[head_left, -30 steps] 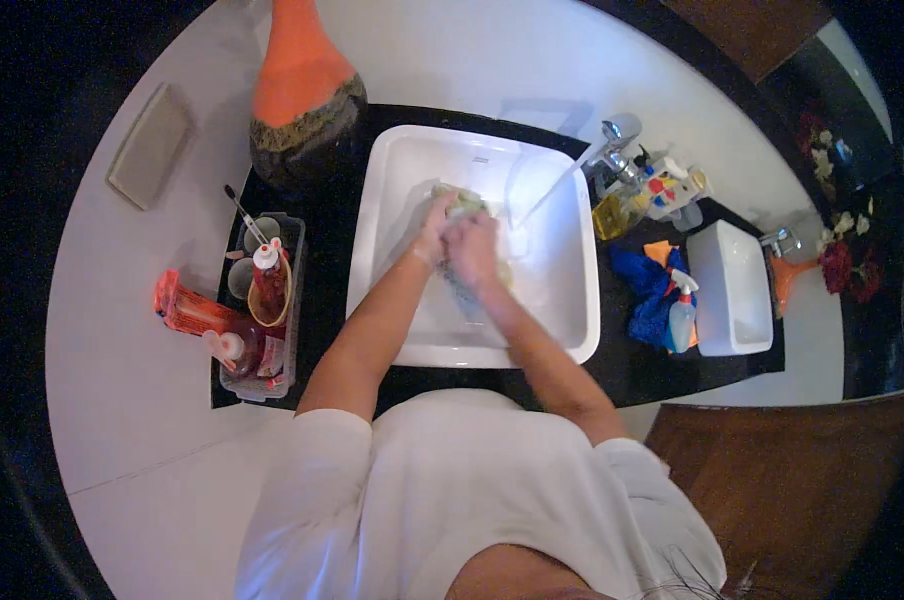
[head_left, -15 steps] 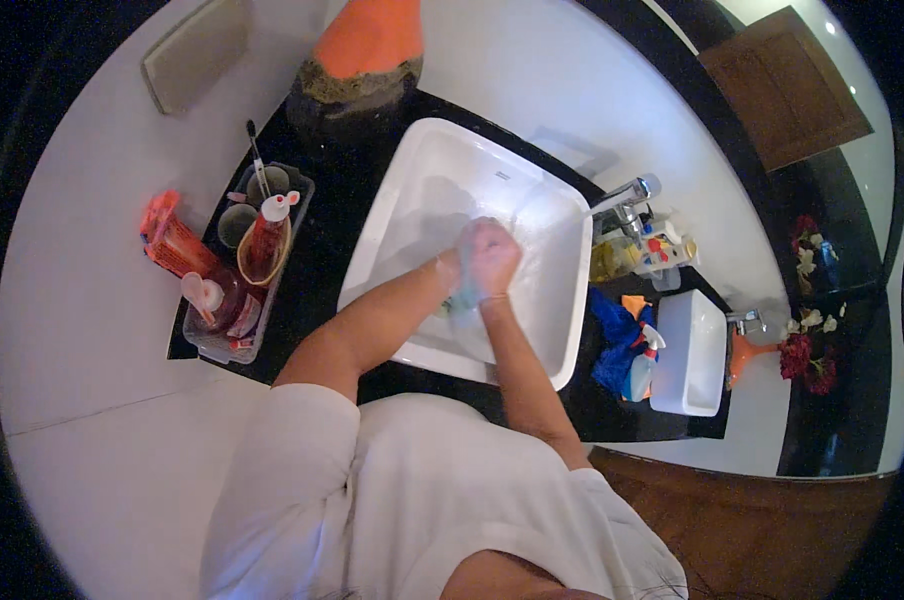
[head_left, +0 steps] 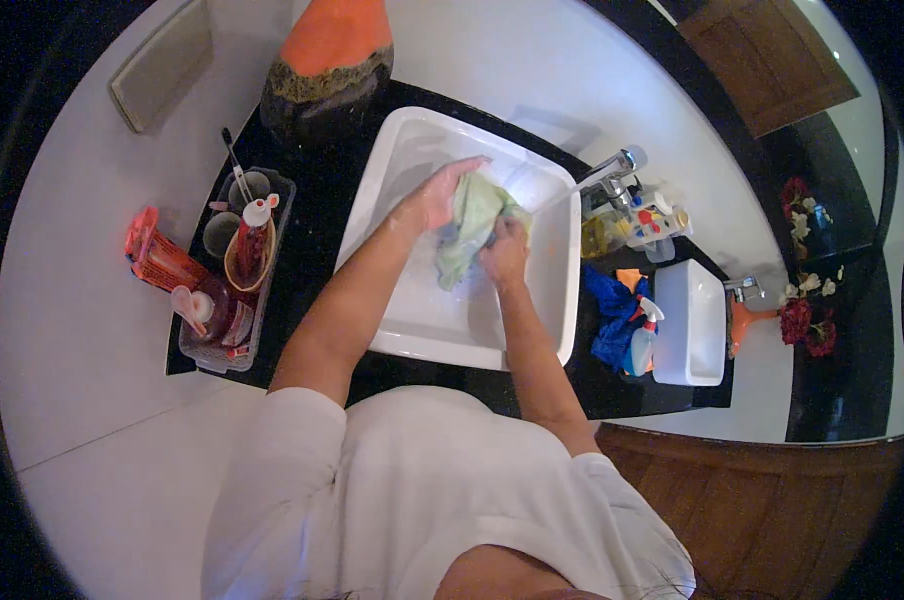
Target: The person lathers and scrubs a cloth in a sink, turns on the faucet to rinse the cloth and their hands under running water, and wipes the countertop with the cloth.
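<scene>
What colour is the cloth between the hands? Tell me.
The cloth is pale green; the head view shows it best.

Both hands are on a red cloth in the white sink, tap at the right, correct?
Not red: the head view shows a pale green cloth. The left hand and right hand are on it in the white sink, the tap at right.

The limp fabric cloth (head_left: pixel 472 215) is pale green, the rounded-square ceramic sink (head_left: pixel 427 340) white — the flat, glossy surface (head_left: pixel 317 215) black. The tall, rounded vase (head_left: pixel 332 50) shows orange over mottled brown — blackish below.
</scene>
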Motion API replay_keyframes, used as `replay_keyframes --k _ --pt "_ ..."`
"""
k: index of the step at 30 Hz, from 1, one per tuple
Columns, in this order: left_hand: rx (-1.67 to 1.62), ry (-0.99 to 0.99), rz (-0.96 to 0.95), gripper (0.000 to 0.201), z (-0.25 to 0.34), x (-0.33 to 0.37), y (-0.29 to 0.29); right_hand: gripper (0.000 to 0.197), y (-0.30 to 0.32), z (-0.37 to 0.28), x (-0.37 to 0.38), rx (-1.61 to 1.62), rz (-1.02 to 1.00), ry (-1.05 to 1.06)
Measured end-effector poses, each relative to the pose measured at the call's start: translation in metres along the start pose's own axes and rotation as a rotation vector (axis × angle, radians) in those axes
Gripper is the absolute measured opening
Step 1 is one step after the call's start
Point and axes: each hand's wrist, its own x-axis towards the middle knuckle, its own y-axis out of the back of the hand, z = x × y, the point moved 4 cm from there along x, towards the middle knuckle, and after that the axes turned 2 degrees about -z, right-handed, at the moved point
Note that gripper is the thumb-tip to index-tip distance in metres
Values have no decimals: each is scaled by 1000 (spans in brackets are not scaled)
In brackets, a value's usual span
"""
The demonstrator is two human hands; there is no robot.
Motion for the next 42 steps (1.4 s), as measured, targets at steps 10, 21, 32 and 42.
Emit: replay_keyframes --k 10,21,32,42 --pt "-231 -22 217 35 -51 -18 40 29 40 -135 -8 712 88 81" --pt "-326 142 222 31 -88 18 1 29 23 -24 7 405 90 -109" --pt "-349 102 62 36 -6 -6 -26 23 37 46 17 -42 91 -39" --pt "-258 68 141 29 -9 -6 -9 68 26 -7 5 634 31 26"
